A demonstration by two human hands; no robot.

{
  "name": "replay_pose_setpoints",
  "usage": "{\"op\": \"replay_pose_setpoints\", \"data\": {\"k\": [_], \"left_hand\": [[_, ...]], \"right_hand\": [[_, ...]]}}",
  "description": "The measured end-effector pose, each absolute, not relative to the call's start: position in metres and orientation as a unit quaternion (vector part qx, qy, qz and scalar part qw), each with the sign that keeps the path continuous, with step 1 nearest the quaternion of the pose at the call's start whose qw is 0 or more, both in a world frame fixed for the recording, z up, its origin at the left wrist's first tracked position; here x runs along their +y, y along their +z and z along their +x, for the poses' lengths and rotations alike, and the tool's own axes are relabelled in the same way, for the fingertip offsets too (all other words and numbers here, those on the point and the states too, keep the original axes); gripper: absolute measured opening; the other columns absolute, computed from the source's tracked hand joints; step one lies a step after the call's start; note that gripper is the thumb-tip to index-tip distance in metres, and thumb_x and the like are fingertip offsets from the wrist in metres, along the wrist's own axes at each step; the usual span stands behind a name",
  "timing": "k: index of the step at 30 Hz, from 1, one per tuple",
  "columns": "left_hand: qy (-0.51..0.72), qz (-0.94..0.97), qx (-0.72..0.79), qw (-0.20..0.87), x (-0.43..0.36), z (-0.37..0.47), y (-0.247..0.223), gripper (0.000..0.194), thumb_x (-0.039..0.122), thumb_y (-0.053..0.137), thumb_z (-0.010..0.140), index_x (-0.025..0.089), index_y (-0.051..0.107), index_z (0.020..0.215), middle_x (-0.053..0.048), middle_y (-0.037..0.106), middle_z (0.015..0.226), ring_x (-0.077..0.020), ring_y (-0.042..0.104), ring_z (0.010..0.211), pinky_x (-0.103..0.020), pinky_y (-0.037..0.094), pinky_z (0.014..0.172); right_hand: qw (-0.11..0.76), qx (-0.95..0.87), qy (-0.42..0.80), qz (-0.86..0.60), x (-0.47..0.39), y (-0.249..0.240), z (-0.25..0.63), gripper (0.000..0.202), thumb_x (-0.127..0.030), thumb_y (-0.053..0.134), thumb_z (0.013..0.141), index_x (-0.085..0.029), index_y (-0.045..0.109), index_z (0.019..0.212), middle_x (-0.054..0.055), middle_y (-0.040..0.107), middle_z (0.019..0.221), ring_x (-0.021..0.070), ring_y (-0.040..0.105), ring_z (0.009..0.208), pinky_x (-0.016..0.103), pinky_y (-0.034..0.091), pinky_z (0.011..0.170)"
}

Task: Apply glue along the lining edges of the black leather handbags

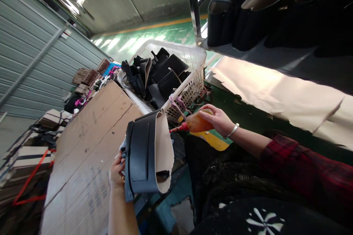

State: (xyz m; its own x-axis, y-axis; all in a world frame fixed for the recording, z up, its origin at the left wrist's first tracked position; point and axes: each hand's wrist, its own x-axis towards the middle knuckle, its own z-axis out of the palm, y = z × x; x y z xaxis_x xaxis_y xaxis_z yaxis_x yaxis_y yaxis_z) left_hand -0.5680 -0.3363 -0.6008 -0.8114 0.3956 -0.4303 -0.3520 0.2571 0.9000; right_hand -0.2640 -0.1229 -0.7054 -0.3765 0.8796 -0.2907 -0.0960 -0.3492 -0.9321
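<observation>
My left hand grips a dark leather bag body from its far left side, its fingers partly hidden behind it. The bag's pale inner lining shows along the open edge that faces right. In my right hand is a squeeze bottle of orange-brown liquid, tilted with its red nozzle pointing left. The nozzle's tip is at the bag's lined edge; whether it touches I cannot tell. Part of the left hand's grip is out of sight.
A white plastic basket full of black bag pieces stands just ahead. Cardboard covers the surface at left. At upper right a rack holds more black bags, above brown paper. Bundled stacks sit far left.
</observation>
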Motion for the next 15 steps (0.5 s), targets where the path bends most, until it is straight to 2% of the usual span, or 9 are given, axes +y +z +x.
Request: {"op": "replay_pose_setpoints", "data": {"k": [6,15], "left_hand": [[0.615,-0.001,0.733,0.289,-0.3323,-0.5621,-0.5975,0.035,-0.011,0.058,0.047,0.013,0.067,0.071,0.011,0.046,0.044,-0.0022,0.041,0.031,-0.009,0.04,0.033],[0.62,-0.006,0.733,0.28,-0.333,-0.5645,-0.6018,0.033,-0.011,0.06,0.05,0.012,0.066,0.073,0.01,0.05,0.048,-0.0041,0.045,0.033,-0.012,0.044,0.034]], "right_hand": [[0.337,-0.478,0.683,-0.437,-0.1161,-0.7078,-0.2675,0.041,-0.058,0.071,0.061,-0.021,0.061,0.077,0.0,0.062,0.069,0.0174,0.056,0.067,0.029,0.045,0.061],[0.308,-0.492,0.687,-0.437,-0.1162,-0.7138,-0.2671,0.042,-0.058,0.069,0.06,-0.021,0.061,0.079,0.0,0.063,0.073,0.0185,0.057,0.069,0.032,0.046,0.066]]}}
